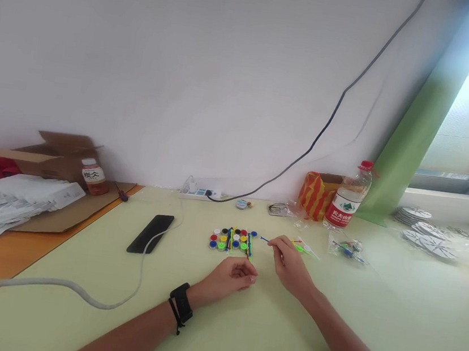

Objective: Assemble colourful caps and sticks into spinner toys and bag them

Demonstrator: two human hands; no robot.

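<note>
Between the thumb and fingers of my right hand is a thin blue plastic stick, its tip pointing left toward small round pieces. My left hand rests just in front of these pieces, fingers curled in toward the thumb; whatever they may hold is hidden. The round pieces, in white, black, red, yellow, blue and green, stand in two groups of short rows. Thin coloured sticks lie beside each group. Behind my right hand are green and yellow plastic parts on a clear wrapper.
A black phone and a white cable lie at left, near cardboard and a drink bottle. A power strip sits by the wall. Rightward are a water bottle, a bag of parts and stacked discs.
</note>
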